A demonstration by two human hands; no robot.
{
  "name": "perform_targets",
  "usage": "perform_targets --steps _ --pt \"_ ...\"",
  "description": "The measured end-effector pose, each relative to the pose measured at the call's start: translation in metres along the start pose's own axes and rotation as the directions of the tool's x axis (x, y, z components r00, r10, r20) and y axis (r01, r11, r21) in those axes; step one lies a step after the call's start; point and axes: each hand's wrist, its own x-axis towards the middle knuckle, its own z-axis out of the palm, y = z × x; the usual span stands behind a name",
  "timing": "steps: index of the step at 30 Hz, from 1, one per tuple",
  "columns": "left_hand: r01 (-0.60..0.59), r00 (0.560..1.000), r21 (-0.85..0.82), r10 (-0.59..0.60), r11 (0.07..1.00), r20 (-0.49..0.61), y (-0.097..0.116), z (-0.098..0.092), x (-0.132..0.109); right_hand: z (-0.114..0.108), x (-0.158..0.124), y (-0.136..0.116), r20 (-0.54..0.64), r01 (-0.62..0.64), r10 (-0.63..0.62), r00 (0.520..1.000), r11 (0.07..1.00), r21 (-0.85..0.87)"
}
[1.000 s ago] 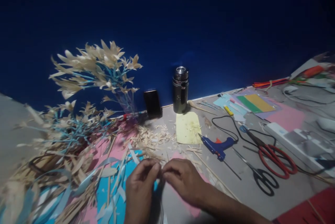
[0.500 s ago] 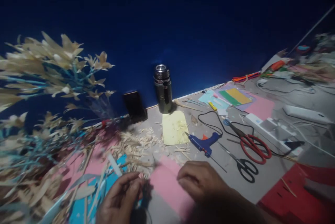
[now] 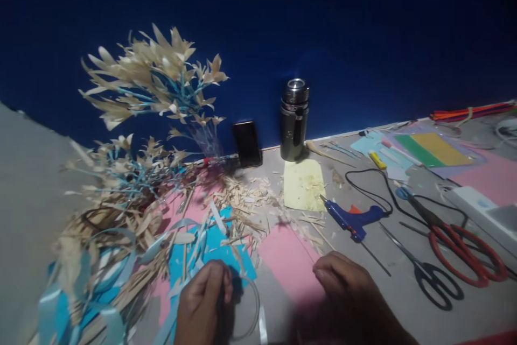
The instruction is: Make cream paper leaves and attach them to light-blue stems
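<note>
My left hand (image 3: 205,299) is closed above the blue sheet (image 3: 242,264), its fingers curled inward; what they hold, if anything, is hidden. Beside it a loop of thin wire (image 3: 257,302) hangs over the grey tabletop. My right hand (image 3: 351,288) is pinched over the right edge of a pink sheet (image 3: 288,259). From its fingertips a thin, dark wire (image 3: 304,245) slants up and left across the paper. Beyond that hand lies a blue glue gun (image 3: 351,220), nozzle towards a yellow sheet (image 3: 301,186) with bits of residue on it.
Black-handled scissors (image 3: 428,275) and red-handled scissors (image 3: 456,243) lie at right, near a white power strip (image 3: 484,216). A thermos (image 3: 294,121) and phone (image 3: 247,145) stand by the blue wall. Pale dried-leaf flowers (image 3: 161,76), ribbon (image 3: 107,280) and husk scraps (image 3: 246,197) fill the left.
The view has swung left, so everything sits further right in the picture. My left hand has turned, and the pink bit seen at its fingertips no longer shows. My right hand remains pinched.
</note>
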Motion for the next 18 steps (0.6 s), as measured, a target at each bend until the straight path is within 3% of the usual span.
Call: perform_targets --steps 3,7,10,14,18 --pt "0.019 0.999 -0.06 -0.021 0.998 -0.027 0.002 -0.005 0.0 -0.002 0.006 -0.009 -0.015 0.004 -0.003 1.0 1.0 0.025" --pt "0.016 0.999 -0.045 -0.014 0.999 0.032 -0.003 -0.009 -0.002 0.008 0.011 -0.013 0.021 0.042 -0.043 0.999 0.999 0.025" --pt "-0.019 0.999 0.004 0.019 1.0 -0.045 -0.006 -0.017 0.0 0.016 0.011 -0.009 0.043 0.104 -0.103 0.994 0.994 -0.035" --pt "-0.155 0.964 0.271 0.205 0.95 -0.167 -0.001 -0.038 0.013 0.015 0.008 -0.003 0.017 0.14 -0.139 0.99 0.986 -0.093" --pt "-0.212 0.909 0.57 0.374 0.793 -0.182 0.012 -0.059 0.031 0.014 0.003 -0.002 -0.01 0.046 -0.047 0.999 0.995 -0.089"
